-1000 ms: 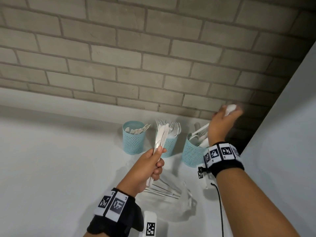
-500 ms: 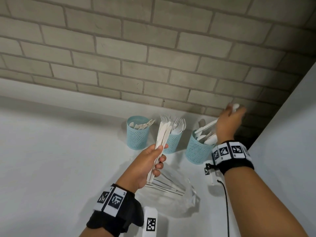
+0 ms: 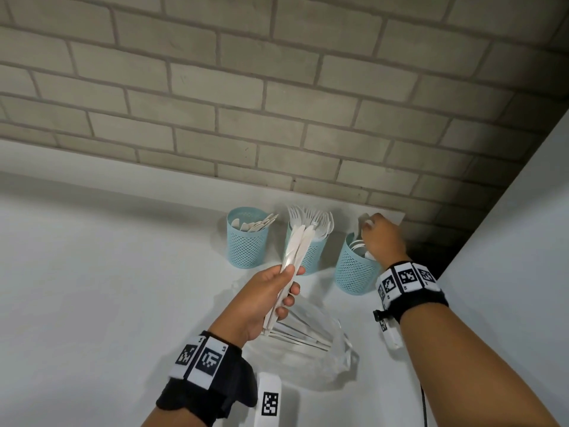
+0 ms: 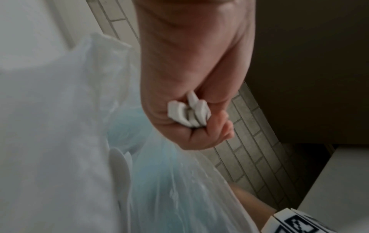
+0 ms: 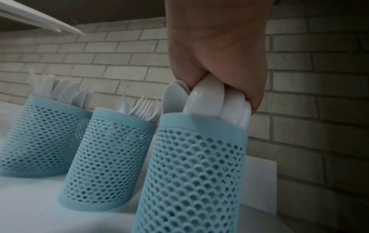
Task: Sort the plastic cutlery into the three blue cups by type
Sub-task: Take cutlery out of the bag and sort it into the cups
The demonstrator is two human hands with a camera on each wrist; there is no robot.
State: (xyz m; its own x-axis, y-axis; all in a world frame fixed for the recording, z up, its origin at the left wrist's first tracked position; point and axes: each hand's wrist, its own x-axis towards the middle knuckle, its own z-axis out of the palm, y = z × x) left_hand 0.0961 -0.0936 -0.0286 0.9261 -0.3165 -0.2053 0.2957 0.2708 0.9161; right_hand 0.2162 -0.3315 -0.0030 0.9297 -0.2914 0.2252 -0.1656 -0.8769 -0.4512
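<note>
Against a grey brick wall [image 3: 277, 87], on a white countertop [image 3: 92, 272], we sort. Nearest us, under the left hand [image 3: 264, 300], lies a crumpled clear plastic bag [image 3: 308, 349] with a few white pieces inside. That hand's fingers curl tight round a bundle of white plastic knives [image 3: 294, 257], raised before the middle blue mesh cup of forks [image 3: 312, 257]. Left of it stands the blue mesh cup of knives [image 3: 246, 251]. Beyond our right wrist, the right hand [image 3: 381, 238], a second ago raised above the rim, has dropped onto the right blue mesh cup [image 5: 191, 173], fingers closed over white plastic spoons' bowls [image 5: 207, 97]. We judge the spoons nearly seated; the knives go next.
</note>
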